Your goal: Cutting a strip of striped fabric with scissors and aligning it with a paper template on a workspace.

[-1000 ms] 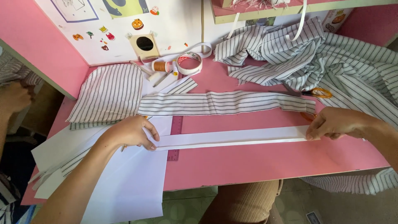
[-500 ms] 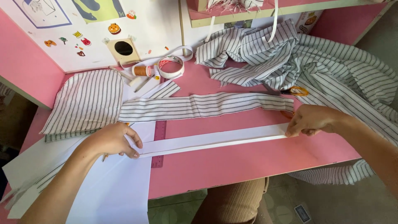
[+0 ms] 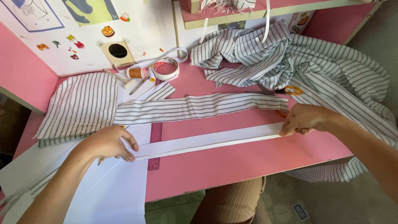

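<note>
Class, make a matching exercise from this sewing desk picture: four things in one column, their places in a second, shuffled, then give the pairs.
1. white paper strip
2. scissors
3. thread spool
4. ruler

A. beside the tape roll, near the wall
B. held at both ends by the left hand and right hand
C. crossing under the paper strip
D. by the heaped striped fabric

Pairs: 1-B, 2-D, 3-A, 4-C

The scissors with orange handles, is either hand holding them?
No. The scissors lie on the pink table while both hands, left and right, press a white paper strip.
</note>
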